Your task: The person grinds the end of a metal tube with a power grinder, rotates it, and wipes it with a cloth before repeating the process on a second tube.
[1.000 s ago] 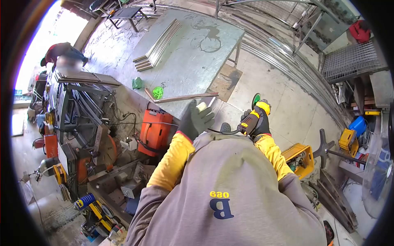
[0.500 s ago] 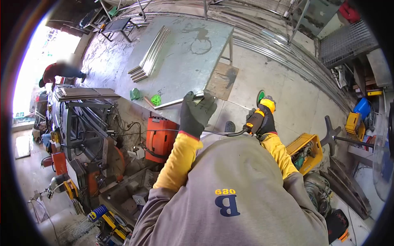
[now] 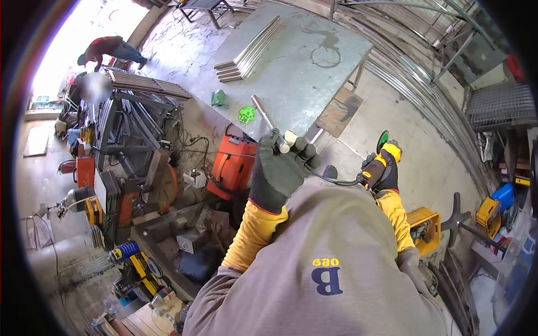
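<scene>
Left hand (image 3: 278, 172) grasps metal tube (image 3: 261, 108) by counter's (image 3: 305, 84) near corner, upper centre, apparently angled for my view. Right hand (image 3: 388, 177) clasps grinder (image 3: 371, 175), disc (image 3: 383, 140) pointing away from me, likely for safety.

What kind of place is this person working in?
Probably a metalworking shop: the gloved right hand holds what looks like an angle grinder, metal tubes lie side by side on a worktable, and long metal lengths line the floor.
</scene>
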